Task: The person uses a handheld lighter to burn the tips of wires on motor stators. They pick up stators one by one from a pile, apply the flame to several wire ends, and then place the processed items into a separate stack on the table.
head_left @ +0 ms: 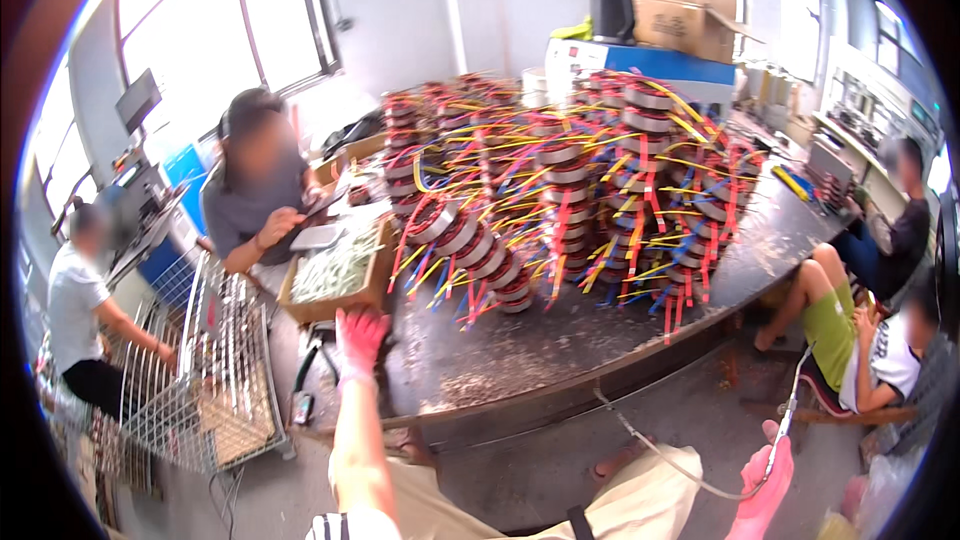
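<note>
My left hand [362, 338], in a pink glove, reaches forward at the table's near left, its fingers stretched toward the front corner of a cardboard box [378, 285] of pale, thin pieces; nothing shows in them. Held out low at the right, my right hand [765, 480], gloved in pink too, is closed round a slim metal rod-shaped tool [786, 418] pointing up. A thin hose or cord [690, 483] runs from that hand toward the table edge. Stacks of wound motor stators [565, 195] with red, yellow and blue leads crowd the table, one stack [480, 255] leaning over.
The dark table [500, 360] has a curved-looking front edge in front of my knees. A seated person [262, 190] is across the left corner. Another stands by wire carts [200, 410]; two sit at the right. Cartons [670, 15] and a dark kettle-like container [612, 12] stand behind.
</note>
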### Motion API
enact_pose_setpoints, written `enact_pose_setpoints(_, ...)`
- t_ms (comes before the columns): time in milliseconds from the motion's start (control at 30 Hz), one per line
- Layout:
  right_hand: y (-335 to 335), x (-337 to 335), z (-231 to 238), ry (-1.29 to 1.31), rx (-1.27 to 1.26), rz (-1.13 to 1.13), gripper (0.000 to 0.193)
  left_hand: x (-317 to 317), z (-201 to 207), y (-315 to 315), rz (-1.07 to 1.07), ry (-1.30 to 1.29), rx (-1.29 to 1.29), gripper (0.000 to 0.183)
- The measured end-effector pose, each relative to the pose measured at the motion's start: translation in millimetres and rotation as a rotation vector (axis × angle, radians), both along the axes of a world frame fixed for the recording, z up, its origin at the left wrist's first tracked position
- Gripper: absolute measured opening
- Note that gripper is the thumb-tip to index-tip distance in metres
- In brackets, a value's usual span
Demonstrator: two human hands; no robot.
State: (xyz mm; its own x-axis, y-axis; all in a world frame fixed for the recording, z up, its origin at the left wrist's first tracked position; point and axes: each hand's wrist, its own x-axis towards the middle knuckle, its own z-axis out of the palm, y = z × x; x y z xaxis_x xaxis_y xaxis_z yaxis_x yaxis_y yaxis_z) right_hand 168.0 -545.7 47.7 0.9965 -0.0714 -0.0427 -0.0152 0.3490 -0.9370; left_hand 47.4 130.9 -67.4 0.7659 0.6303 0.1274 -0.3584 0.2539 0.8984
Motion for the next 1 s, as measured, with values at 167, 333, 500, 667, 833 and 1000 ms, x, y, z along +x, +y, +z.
enact_pose_setpoints(167, 16.5, 24.4, 2.5, -0.118, -0.117, 0.036, 0.051, 85.8, 30.1, 16.7, -0.404, -0.489, -0.241, 0.072)
enact_pose_setpoints(333, 53.2, 3.4, 58.4, 0.084, -0.157, -0.205, 0.040, 93.0, -12.3, -15.3, -0.075, -0.634, -0.542, 0.072)
enact_pose_setpoints(500, 51.4, 7.2, 45.0, 0.044, -0.117, -0.130, 0.040, 86.9, -12.2, -25.1, 0.101, -0.512, -0.538, 0.064)
enact_pose_setpoints(667, 47.2, 4.9, 39.0, -0.005, -0.081, -0.056, 0.047, 93.2, -20.7, -38.1, 0.015, -0.587, -0.600, 0.062)
enact_pose_setpoints(833, 27.5, 5.3, 18.7, -0.091, -0.068, 0.012, 0.051, 89.1, -33.9, -40.7, 0.126, -0.486, -0.652, 0.065)
enact_pose_setpoints(1000, 15.4, 7.9, 6.0, -0.110, 0.030, 0.108, 0.050, 89.8, -19.2, -87.5, 0.223, -0.463, -0.749, 0.065)
